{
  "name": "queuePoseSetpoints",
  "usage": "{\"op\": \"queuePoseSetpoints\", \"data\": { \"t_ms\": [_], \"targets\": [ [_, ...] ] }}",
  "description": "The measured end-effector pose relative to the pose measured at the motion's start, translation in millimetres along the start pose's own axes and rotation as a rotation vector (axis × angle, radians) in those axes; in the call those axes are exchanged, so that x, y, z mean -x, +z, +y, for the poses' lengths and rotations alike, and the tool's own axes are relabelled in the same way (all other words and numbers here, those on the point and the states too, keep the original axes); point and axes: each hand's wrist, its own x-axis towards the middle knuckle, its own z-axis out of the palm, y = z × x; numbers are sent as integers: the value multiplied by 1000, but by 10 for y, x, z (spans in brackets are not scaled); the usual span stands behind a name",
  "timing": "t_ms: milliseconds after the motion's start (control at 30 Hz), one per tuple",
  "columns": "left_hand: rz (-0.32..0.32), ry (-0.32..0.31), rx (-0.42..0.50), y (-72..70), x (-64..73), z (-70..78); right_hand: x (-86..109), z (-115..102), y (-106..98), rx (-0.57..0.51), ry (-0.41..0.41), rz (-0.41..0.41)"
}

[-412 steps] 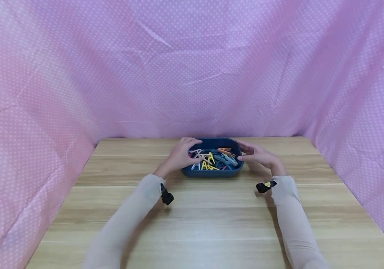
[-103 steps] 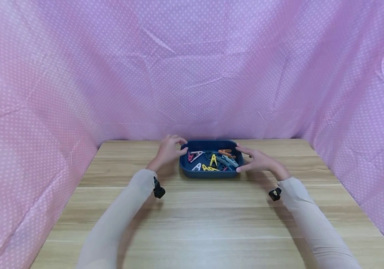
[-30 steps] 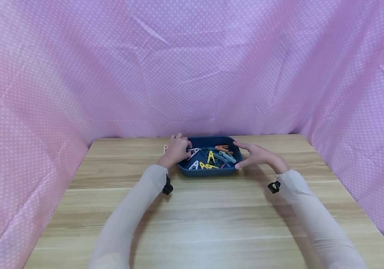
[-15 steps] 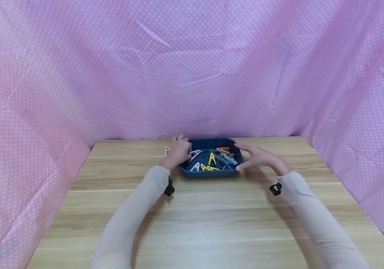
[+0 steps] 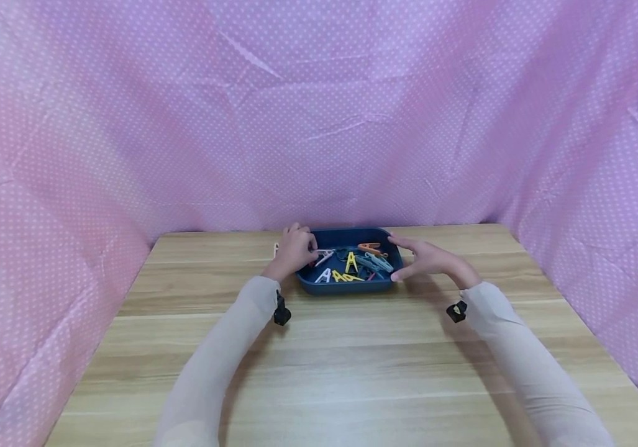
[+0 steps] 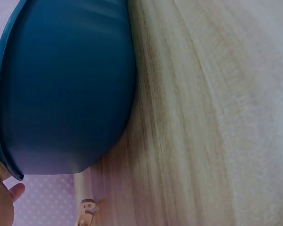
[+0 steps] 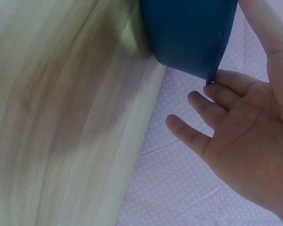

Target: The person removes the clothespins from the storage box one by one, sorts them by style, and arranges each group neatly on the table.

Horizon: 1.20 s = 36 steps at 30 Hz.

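Note:
A dark blue plastic basin point(image 5: 346, 287) with several clothespins in it sits at the table's far edge. My left hand point(image 5: 294, 249) reaches over its left end, fingers bent down inside beside a pale pink clothespin point(image 5: 325, 254). I cannot tell whether it pinches one, as the fingertips are partly hidden. In the left wrist view only a bit of this hand point(image 6: 0, 202) shows past the basin's rim. My right hand point(image 5: 429, 258) spans the right end, thumb at the near corner and fingertips at the far one. Its fingers point(image 7: 221, 94) look nearly straight in the right wrist view.
A pale clothespin point(image 6: 87, 213) lies on the wooden table point(image 5: 341, 372) left of the basin. Inside the basin are yellow clothespins point(image 5: 350, 262), an orange one point(image 5: 369, 246), blue ones point(image 5: 379, 262) and a white one point(image 5: 324, 275). A pink dotted cloth point(image 5: 319, 124) hangs around the table.
Since 3.4 s ago my left hand has moved from the basin's left rim to inside it. A pale clothespin now shows on the table at left. The right hand keeps its place.

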Motion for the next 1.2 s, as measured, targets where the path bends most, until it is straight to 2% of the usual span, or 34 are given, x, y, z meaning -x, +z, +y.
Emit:
{"op": "queuePoseSetpoints", "data": {
  "t_ms": [167,300,467,633,767,1000,1200],
  "targets": [
    [75,1,50,25,30,-41,2,-9,4,5,-1,1],
    [132,-17,124,58,32,-75,4,-4,5,7,-2,6],
    [164,-43,210,75,35,-94,14,-14,-1,6,-8,12],
    [181,-68,263,68,55,-88,19,-40,-1,5,-19,5],
    [218,-81,290,56,76,-81,9,-50,0,10,-34,4],
    [344,-81,328,42,124,-125,-5,-48,-11,24,-54,7],
    [439,-130,388,16,243,-267,19,-57,-24,17,-37,-4]
  ]
}}
